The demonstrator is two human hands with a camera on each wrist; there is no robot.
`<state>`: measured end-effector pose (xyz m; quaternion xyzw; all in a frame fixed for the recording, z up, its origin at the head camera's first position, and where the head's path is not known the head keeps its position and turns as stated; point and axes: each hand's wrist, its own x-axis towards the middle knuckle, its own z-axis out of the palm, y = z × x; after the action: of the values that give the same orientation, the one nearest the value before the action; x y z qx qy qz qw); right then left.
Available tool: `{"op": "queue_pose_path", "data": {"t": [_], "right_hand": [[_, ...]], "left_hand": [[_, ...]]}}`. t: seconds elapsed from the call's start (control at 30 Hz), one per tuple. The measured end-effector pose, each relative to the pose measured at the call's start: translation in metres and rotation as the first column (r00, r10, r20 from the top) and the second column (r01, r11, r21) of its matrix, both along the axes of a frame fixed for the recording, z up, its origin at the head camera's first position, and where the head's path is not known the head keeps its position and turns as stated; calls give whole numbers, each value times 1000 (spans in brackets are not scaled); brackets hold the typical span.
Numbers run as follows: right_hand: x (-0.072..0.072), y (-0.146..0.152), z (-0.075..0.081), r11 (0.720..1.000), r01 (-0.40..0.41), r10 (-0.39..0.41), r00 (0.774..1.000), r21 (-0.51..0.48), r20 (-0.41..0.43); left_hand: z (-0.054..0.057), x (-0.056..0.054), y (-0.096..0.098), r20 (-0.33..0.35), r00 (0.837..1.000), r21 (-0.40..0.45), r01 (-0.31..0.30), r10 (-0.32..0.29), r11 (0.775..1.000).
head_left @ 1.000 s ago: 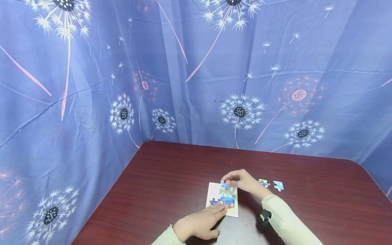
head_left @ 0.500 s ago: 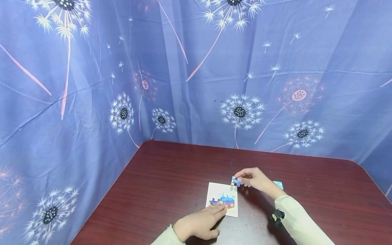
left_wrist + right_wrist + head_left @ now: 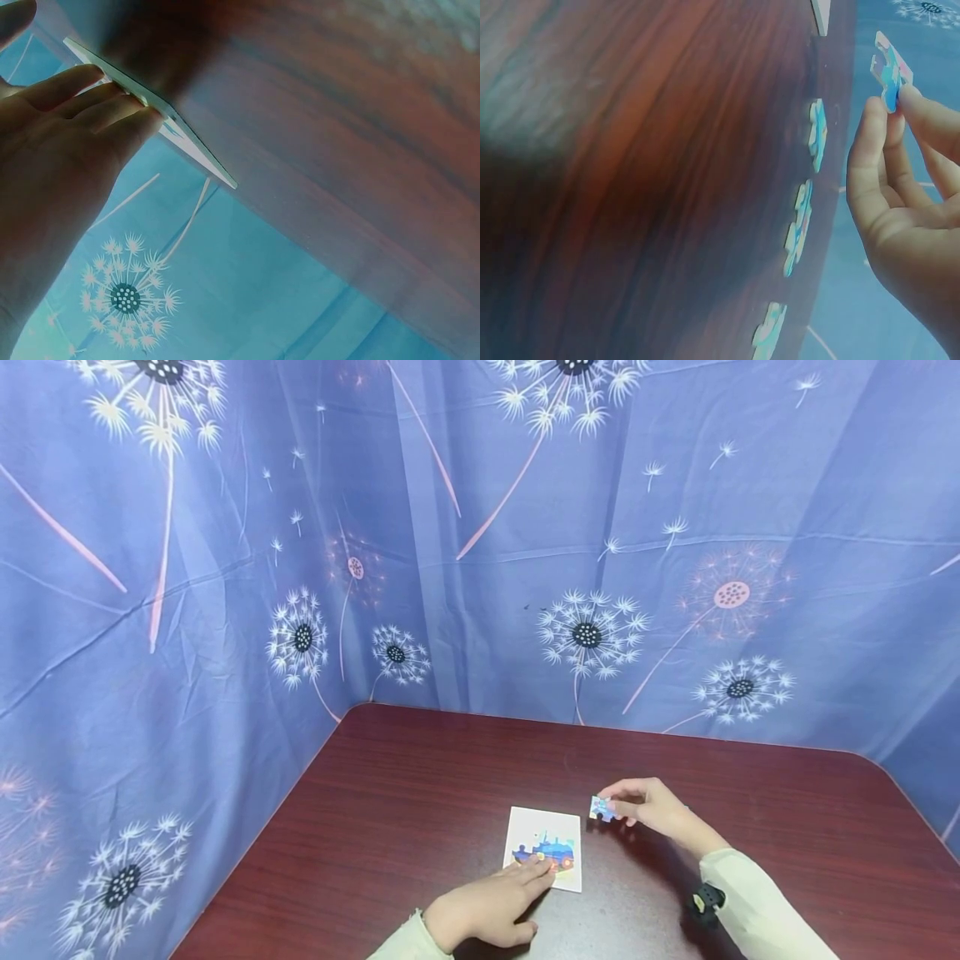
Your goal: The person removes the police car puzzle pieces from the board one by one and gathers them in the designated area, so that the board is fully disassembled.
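Observation:
My left hand (image 3: 491,903) lies with extended fingers across the lower part of a white puzzle board (image 3: 534,823). On the board, fitted pieces show a blue vehicle (image 3: 553,848); my fingers cover part of it. The left wrist view has those fingers (image 3: 124,124) against the board's edge (image 3: 202,157). Right of the board, my right hand (image 3: 654,810) pinches a jigsaw piece (image 3: 600,808) between thumb and fingers. From the right wrist, this piece (image 3: 891,71) stands tilted, raised off the table.
Three loose jigsaw pieces lie on the dark red-brown table (image 3: 420,777) in the right wrist view: one piece (image 3: 818,135) nearest the board, another (image 3: 799,229), and a third (image 3: 769,331). My right hand and arm largely hide them from the head. A blue dandelion-print curtain (image 3: 480,610) surrounds the table.
My right hand has lifted the pinched piece away from the board's top edge and carried it to the right. The left hand and the board have stayed put.

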<state>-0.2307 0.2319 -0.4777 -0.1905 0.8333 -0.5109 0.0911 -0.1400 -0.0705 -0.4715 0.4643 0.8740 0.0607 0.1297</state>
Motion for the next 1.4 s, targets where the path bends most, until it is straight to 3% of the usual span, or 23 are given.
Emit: {"op": "queue_pose_path", "data": {"t": [0.57,0.77,0.97,1.4], "right_hand": [[13,11,-13,996,-81,82,996,-32,30],[15,9,-14,999,-45,45,999,-21,8],[13,7,-16,999,10,-8,1000,48,-25],[12,6,-21,994,59,-53,997,89,-64]], "left_hand": [[-5,-1,0,-16,1000,2,2,-2,1000],[-2,0,0,-10,1000,4,3,-3,1000],[-2,0,0,-30,999,-2,14,-14,1000],[-2,0,-1,-54,998,7,23,-22,1000]]}}
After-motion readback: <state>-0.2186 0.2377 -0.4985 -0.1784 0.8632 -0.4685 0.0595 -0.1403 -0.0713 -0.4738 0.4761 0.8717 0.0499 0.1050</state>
